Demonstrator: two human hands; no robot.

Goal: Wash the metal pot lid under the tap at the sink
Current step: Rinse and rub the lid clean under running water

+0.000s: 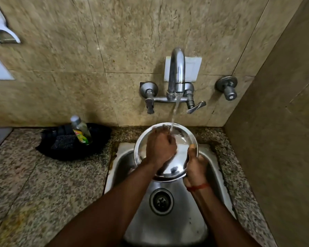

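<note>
Centre frame: right hand [196, 168] grips the metal pot lid [178, 150] under the tap [176, 72]; left hand [160, 148], fingers curled, rubs it — best tilted so water sheets off.

Both my forearms reach forward, bare. My left hand [160, 147] lies palm-down, fingers curled and blurred. My right hand [195, 168] is clamped in a grip, thumb pointing up, with 1 red thread around that wrist.

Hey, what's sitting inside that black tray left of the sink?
The black tray holds a clear bottle with a yellow-green label, leaning beside a dark scrub pad. Whatever lies under them is hidden.
</note>
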